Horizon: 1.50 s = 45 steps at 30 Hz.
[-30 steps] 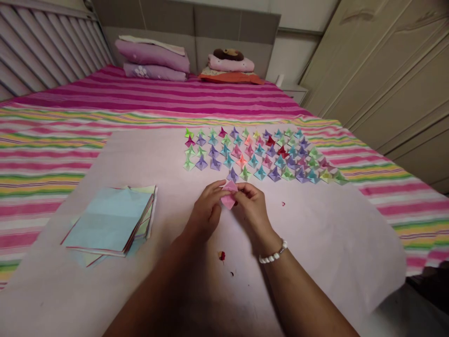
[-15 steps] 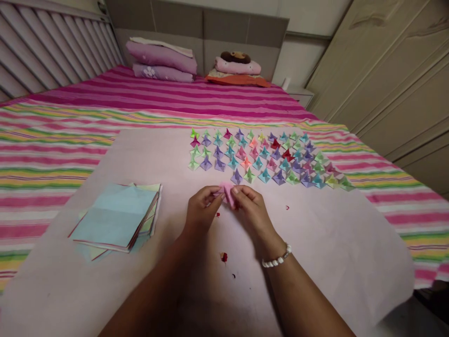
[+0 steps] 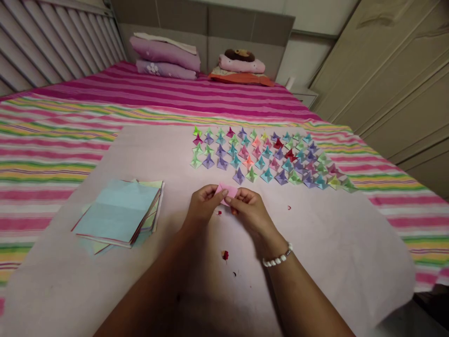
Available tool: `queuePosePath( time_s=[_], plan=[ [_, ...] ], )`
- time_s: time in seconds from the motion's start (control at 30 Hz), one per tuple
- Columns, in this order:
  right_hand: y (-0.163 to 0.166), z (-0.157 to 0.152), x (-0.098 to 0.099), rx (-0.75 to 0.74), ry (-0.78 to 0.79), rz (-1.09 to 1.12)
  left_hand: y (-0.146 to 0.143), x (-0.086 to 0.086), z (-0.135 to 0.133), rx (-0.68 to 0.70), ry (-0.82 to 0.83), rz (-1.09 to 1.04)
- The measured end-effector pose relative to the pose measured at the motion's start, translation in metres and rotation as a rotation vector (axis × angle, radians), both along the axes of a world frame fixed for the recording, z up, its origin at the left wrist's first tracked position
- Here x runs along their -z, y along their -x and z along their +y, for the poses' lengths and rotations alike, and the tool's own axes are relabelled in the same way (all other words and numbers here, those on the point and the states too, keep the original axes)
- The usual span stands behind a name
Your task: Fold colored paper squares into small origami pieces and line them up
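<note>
A small folded piece of pink paper (image 3: 228, 189) is held up between both hands over the pale board. My left hand (image 3: 202, 204) pinches its left side, the thumb lying across the front. On the right side, my right hand (image 3: 251, 208), with a white bead bracelet at the wrist, grips the same paper between thumb and fingers. Just beyond the hands stand rows of small folded paper boats (image 3: 267, 175) in green, purple, blue, pink and red. To the left lies a stack of paper sheets (image 3: 117, 213) with a light blue one on top.
The pale board (image 3: 326, 262) rests on a bed with a striped cover (image 3: 45, 164). Small red scraps (image 3: 225, 255) lie on the board near my forearms. Folded purple bedding (image 3: 166, 54) and a pink pile (image 3: 242, 64) sit by the headboard. A wardrobe (image 3: 396, 84) stands at right.
The pink paper, seen narrow and edge-on before, now shows a wider flat face towards me. Both thumbs have come closer together on it. The view has shifted slightly.
</note>
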State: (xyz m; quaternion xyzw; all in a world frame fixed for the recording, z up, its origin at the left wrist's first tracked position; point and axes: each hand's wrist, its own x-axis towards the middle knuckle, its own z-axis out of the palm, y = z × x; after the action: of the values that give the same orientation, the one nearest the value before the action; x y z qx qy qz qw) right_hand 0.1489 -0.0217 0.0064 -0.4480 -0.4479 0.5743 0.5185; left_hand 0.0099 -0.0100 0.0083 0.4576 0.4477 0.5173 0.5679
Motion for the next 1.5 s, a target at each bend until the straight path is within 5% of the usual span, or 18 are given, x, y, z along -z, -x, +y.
queuePosePath(
  time_s=[0.23, 0.53, 0.93, 1.27, 1.5],
  plan=[
    [0.003, -0.004, -0.001, -0.157, 0.03, -0.025, 0.002, -0.005, -0.004, 0.108, 0.008, 0.016],
    [0.005, -0.007, -0.003, -0.228, 0.048, -0.038, 0.002, -0.002, -0.003, -0.019, -0.019, 0.009],
    [0.001, -0.003, 0.0, -0.056, 0.03, -0.036, 0.004, 0.005, 0.007, -0.004, -0.175, -0.022],
    [0.002, -0.003, -0.001, -0.083, 0.023, 0.001, 0.004, -0.005, 0.003, 0.114, -0.047, -0.068],
    [0.001, -0.003, 0.001, -0.068, 0.034, 0.037, 0.008, 0.006, 0.004, 0.106, -0.012, -0.007]
  ],
)
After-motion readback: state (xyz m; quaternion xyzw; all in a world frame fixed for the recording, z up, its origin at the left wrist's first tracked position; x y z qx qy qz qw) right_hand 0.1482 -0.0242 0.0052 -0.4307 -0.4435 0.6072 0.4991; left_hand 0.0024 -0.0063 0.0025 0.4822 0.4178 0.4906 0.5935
